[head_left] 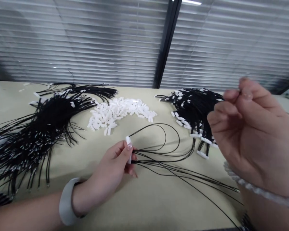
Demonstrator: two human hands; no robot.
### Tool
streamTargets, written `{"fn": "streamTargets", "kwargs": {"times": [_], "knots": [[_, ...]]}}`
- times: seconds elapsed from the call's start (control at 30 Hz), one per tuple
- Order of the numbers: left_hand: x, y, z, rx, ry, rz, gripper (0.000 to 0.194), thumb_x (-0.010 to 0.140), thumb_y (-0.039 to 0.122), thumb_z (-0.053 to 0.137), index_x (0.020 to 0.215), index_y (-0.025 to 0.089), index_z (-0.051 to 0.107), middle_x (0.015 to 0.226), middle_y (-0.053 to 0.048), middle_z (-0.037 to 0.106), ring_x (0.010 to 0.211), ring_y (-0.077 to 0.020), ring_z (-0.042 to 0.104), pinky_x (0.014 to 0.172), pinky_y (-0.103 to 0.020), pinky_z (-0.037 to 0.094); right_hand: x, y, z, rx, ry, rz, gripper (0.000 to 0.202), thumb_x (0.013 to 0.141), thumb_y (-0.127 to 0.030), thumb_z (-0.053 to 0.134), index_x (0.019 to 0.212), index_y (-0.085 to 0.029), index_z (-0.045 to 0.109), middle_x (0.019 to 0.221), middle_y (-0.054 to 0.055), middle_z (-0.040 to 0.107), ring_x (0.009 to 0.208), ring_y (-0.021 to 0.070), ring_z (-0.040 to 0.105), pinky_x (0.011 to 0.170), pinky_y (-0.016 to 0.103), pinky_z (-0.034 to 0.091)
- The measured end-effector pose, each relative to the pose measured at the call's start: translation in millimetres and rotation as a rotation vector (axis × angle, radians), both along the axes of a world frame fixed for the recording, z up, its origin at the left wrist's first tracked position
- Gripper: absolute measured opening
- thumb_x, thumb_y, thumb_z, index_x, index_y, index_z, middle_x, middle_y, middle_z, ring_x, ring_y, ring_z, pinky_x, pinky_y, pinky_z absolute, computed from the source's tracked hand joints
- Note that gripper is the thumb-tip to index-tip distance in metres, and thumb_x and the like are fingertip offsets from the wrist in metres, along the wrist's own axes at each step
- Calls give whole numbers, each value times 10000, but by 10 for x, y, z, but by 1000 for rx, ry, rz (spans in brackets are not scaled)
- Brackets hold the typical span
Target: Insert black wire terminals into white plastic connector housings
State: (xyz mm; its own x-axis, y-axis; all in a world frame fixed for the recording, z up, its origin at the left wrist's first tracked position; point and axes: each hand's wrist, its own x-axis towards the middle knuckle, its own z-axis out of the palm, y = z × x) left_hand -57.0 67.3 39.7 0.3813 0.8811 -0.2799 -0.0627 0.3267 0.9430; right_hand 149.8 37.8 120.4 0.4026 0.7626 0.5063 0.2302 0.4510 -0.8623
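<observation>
My left hand [119, 158] is closed on a white plastic connector [128, 140], pinched between thumb and fingers over the table. Several thin black wires [154, 163] run out of it; two bend in loops back to its upper end, while others trail right across the table. Raised near the camera at the right, my right hand [252, 131] is closed with thumb and fingertips pressed together. A small dark spot shows between those fingertips, too blurred to name. The wires' far ends pass behind or below my right wrist.
A heap of loose white connectors [120, 110] lies mid-table. To its left spreads a large pile of black wires [43, 128] with metal tips. At the right rear are bundled black wires fitted with white connectors [195, 106]. Window blinds [86, 41] stand behind the table [144, 199].
</observation>
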Motion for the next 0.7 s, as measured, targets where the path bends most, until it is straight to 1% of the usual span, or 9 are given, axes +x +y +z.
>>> {"fn": "streamTargets", "kwargs": {"times": [0.07, 0.1, 0.13, 0.2, 0.27, 0.33, 0.4, 0.57, 0.7], "knots": [[6, -19, 3, 25, 47, -22, 297, 809, 434, 468, 759, 142, 477, 653, 38, 482, 416, -30, 469, 425, -176, 426, -90, -68, -4, -52, -130, 71, 266, 869, -217, 411, 1121, -289, 457, 831, 27, 582, 533, 60, 499, 459, 210, 407], [10, -31, 9, 41, 72, -34, 298, 810, 436, 464, 755, 143, 477, 655, 35, 486, 415, -34, 477, 419, -173, 425, -138, -88, -36, -63, -240, 137, 287, 862, -214, 429, 1136, -298, 446, 748, 5, 576, 512, 61, 488, 444, 203, 392], [14, -44, 18, 58, 95, -47, 296, 810, 433, 463, 747, 144, 475, 655, 33, 490, 415, -36, 483, 416, -171, 425, -185, -94, -84, -59, -367, 206, 287, 850, -207, 455, 1123, -296, 460, 695, -14, 570, 529, 64, 502, 458, 194, 399], [17, -68, 39, 90, 123, -71, 285, 807, 421, 467, 733, 146, 470, 649, 33, 491, 415, -40, 490, 416, -169, 430, -261, -69, -208, -59, -658, 284, 174, 823, -173, 496, 969, -245, 557, 701, -27, 585, 626, 54, 543, 546, 170, 426], [13, -85, 52, 107, 130, -91, 273, 799, 411, 480, 731, 147, 470, 638, 37, 485, 411, -44, 495, 412, -168, 431, -296, -12, -329, -66, -848, 275, 97, 812, -150, 502, 825, -189, 591, 725, -32, 597, 659, 33, 536, 599, 150, 414], [0, -94, 51, 105, 118, -118, 276, 792, 419, 484, 744, 147, 480, 631, 38, 479, 400, -47, 493, 401, -170, 429, -296, 39, -408, -81, -908, 249, 94, 809, -145, 501, 793, -165, 591, 711, -36, 592, 642, 21, 514, 598, 141, 392], [-15, -97, 41, 101, 100, -142, 287, 789, 433, 483, 758, 147, 486, 638, 32, 484, 399, -49, 493, 398, -174, 430, -282, 62, -436, -94, -911, 241, 91, 807, -150, 503, 792, -158, 592, 701, -35, 584, 635, 17, 502, 591, 136, 377], [-29, -99, 30, 100, 61, -177, 308, 795, 453, 468, 760, 148, 491, 646, 22, 482, 421, -55, 493, 418, -190, 449, -289, 43, -410, -71, -912, 245, 96, 814, -152, 496, 785, -152, 587, 684, -34, 572, 629, 13, 491, 592, 126, 363], [-34, -105, 33, 141, 62, -189, 290, 820, 426, 444, 745, 149, 487, 648, 17, 485, 462, -61, 508, 451, -190, 462, -309, 53, -419, -47, -934, 251, 105, 823, -148, 482, 794, -150, 583, 691, -26, 571, 633, 20, 491, 591, 129, 362]]}}
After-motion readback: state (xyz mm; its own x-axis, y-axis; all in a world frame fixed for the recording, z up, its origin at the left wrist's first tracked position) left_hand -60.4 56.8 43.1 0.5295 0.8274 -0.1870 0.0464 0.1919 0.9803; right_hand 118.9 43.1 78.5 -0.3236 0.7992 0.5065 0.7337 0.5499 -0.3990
